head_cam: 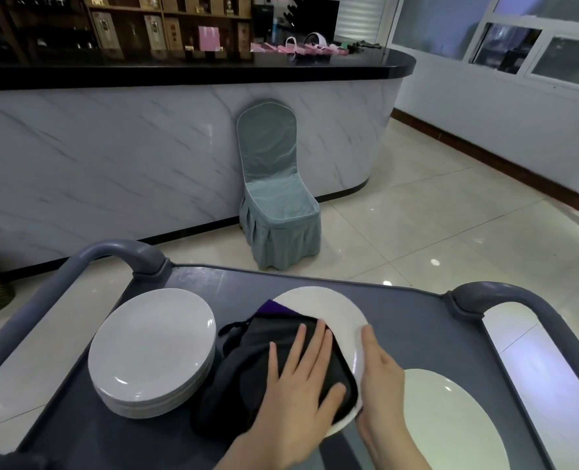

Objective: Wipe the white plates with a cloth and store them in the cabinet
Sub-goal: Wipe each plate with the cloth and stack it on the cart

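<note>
The dark cloth (247, 368) covers much of the white plate (322, 303) at lower centre of the grey cart (410, 320); the stack of plates (152, 340) at lower left is hard to count; one single plate (451, 422) is cut off lower right; my left hand (298, 391) presses flat on the cloth; my right hand (379, 378) grips the plate's right rim, fingers hidden beneath.

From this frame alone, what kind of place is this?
Probably a restaurant or banquet hall: a bar counter with bottle shelves behind, a covered banquet chair, and a service cart carrying stacked white plates.
</note>
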Action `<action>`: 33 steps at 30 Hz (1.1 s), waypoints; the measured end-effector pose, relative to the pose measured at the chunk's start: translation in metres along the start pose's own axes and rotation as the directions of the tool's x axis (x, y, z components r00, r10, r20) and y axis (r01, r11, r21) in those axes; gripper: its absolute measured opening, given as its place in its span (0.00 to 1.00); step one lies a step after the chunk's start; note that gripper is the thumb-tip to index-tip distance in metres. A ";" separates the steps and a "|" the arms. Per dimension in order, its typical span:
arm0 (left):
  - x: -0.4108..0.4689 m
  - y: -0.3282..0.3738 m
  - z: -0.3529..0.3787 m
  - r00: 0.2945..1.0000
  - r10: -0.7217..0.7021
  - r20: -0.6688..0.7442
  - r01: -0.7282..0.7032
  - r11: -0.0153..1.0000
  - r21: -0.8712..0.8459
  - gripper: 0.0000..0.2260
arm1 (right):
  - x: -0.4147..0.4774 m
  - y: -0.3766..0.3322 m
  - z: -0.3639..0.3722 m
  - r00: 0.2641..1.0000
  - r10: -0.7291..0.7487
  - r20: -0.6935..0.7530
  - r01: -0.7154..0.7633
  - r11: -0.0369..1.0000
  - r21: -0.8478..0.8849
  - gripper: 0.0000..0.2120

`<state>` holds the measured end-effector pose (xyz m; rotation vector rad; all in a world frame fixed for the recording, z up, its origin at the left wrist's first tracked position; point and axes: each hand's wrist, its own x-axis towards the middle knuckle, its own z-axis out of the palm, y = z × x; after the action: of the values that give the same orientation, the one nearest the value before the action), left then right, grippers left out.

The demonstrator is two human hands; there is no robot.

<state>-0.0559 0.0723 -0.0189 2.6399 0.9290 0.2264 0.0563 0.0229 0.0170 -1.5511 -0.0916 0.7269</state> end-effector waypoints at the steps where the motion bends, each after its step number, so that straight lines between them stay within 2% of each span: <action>1: 0.008 -0.004 -0.003 1.000 0.002 -0.023 -0.003 0.999 -0.032 0.32 | -0.004 0.005 0.002 0.999 0.008 0.045 -0.009 1.000 0.003 0.20; 4: 0.034 -0.027 -0.014 0.983 0.039 -0.179 -0.038 0.999 0.006 0.31 | -0.012 0.009 0.002 0.987 0.015 0.163 -0.008 0.999 -0.044 0.17; 7: 0.052 -0.046 -0.040 0.974 0.047 -0.221 -0.060 0.997 -0.054 0.33 | -0.008 -0.003 -0.004 0.962 -0.099 0.256 0.145 0.975 -0.168 0.17; 9: 0.057 -0.056 -0.054 0.978 -0.047 -0.204 -0.014 0.958 -0.285 0.31 | -0.002 -0.019 -0.010 0.927 -0.206 0.313 0.291 0.922 -0.255 0.21; 11: 0.054 -0.065 -0.062 0.974 -0.169 -0.152 0.061 0.838 -0.542 0.18 | 0.005 -0.036 -0.017 0.879 -0.290 0.378 0.419 0.849 -0.322 0.21; 13: 0.048 -0.068 -0.061 0.967 -0.209 -0.143 0.070 0.765 -0.641 0.08 | 0.011 -0.047 -0.023 0.828 -0.319 0.461 0.500 0.792 -0.351 0.18; 15: 0.046 -0.063 -0.064 0.974 -0.176 -0.141 0.042 0.757 -0.653 0.09 | 0.013 -0.052 -0.022 0.784 -0.294 0.547 0.542 0.753 -0.373 0.15; 18: 0.051 -0.052 -0.073 0.997 -0.016 -0.076 -0.029 0.835 -0.550 0.13 | 0.012 -0.046 -0.012 0.704 -0.230 0.672 0.616 0.669 -0.416 0.12; 20: 0.049 -0.050 -0.074 0.999 -0.003 -0.034 -0.017 0.827 -0.562 0.14 | 0.014 -0.042 -0.010 0.684 -0.206 0.700 0.639 0.632 -0.439 0.14; 23: 0.030 -0.055 -0.062 0.977 -0.211 -0.039 0.117 0.678 -0.726 0.10 | 0.021 -0.047 -0.019 0.730 -0.226 0.645 0.602 0.660 -0.450 0.17; 25: 0.017 -0.057 -0.050 0.909 -0.413 -0.053 0.194 0.531 -0.825 0.04 | 0.025 -0.046 -0.026 0.829 -0.264 0.494 0.486 0.778 -0.400 0.18; 27: 0.014 -0.058 -0.044 0.847 -0.526 -0.076 0.226 0.485 -0.845 0.05 | 0.025 -0.042 -0.027 0.915 -0.237 0.328 0.341 0.888 -0.308 0.18; 29: 0.019 -0.064 -0.050 0.850 -0.508 -0.141 0.196 0.554 -0.809 0.06 | 0.024 -0.038 -0.025 0.935 -0.204 0.291 0.291 0.910 -0.296 0.18; 31: 0.026 -0.071 -0.063 0.903 -0.381 -0.197 0.108 0.646 -0.756 0.06 | 0.023 -0.040 -0.023 0.909 -0.191 0.371 0.325 0.881 -0.342 0.17; 33: 0.034 -0.075 -0.074 0.965 -0.206 -0.160 0.042 0.729 -0.683 0.07 | 0.020 -0.045 -0.016 0.846 -0.180 0.501 0.410 0.821 -0.397 0.19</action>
<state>-0.0916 0.1679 0.0249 1.8841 0.8716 0.7028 0.0962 0.0246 0.0500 -1.7617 -0.9195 0.8260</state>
